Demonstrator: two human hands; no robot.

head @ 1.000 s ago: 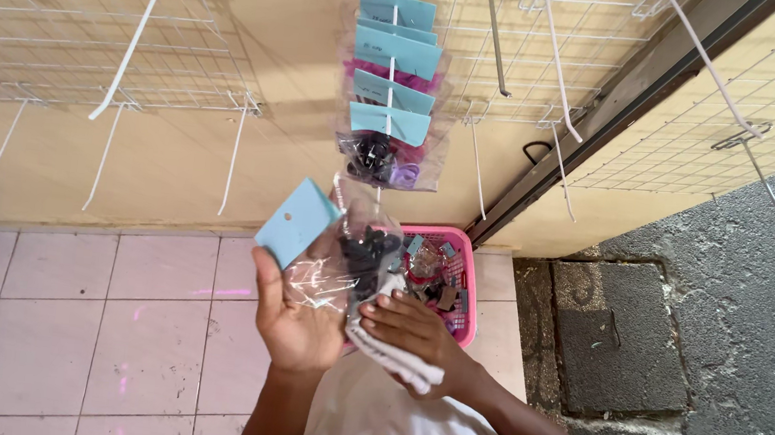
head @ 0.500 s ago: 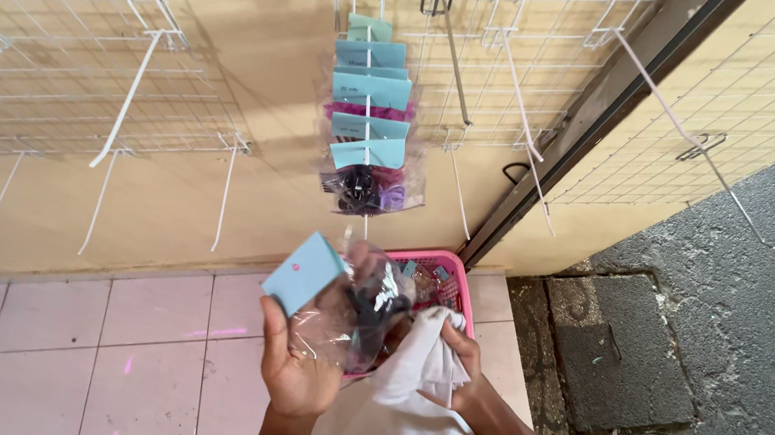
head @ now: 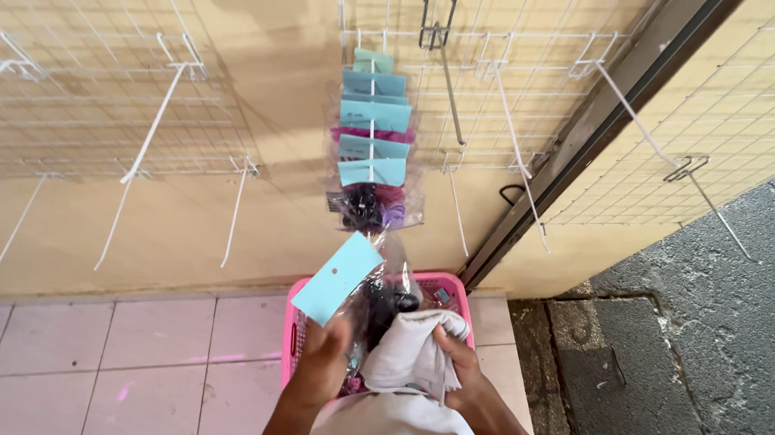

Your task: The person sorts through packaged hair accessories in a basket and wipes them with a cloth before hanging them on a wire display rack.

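Here, a cream wall [head: 214,228] is filling the upper half of the view, with white wire grid panels [head: 86,71] hanging on it and long white hooks [head: 152,130] jutting out from them. At twelve o'clock, a column of clear packets with blue header cards [head: 376,120] is hanging on one hook. Below, pale pink floor tiles [head: 105,351] are running from the wall foot toward seven o'clock, while rough grey pavement [head: 737,360] is lying at three to four o'clock beyond a dark door frame [head: 599,125]. A pink basket [head: 295,318] is sitting on the tiles at the wall foot. Just in front of it, the left hand [head: 325,360] is pinching a clear packet with a blue header card [head: 338,278], tilted up toward eleven o'clock, and the right hand [head: 458,369] is gripping a bunched white cloth [head: 412,345] touching that packet.
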